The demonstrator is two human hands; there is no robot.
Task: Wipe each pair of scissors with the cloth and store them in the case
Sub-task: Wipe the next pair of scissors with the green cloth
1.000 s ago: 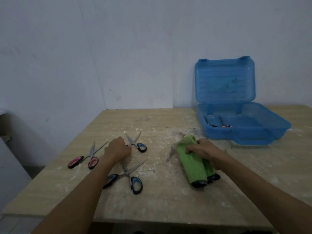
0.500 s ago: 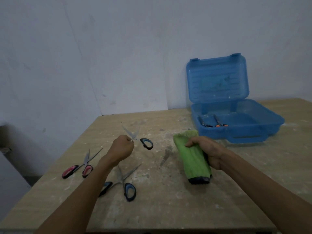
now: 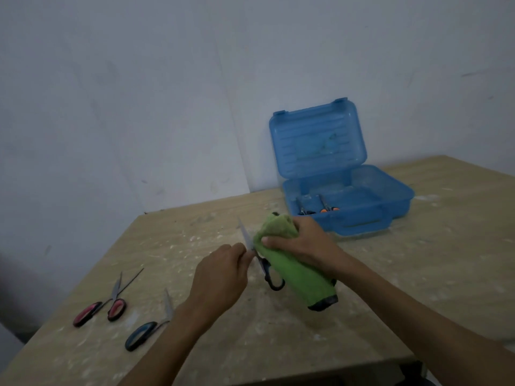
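One fuzzy cloth (image 3: 302, 278), seemingly steel scissors (image 3: 262, 263)

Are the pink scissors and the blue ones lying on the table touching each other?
Apart. The head view shows a strip of bare table between the pink scissors and the blue scissors.

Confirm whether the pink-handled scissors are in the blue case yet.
No: the pink-handled scissors lie on the table, far left of the open blue case.

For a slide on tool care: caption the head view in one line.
Left hand holds scissors against the green cloth in the right hand, open blue case behind.
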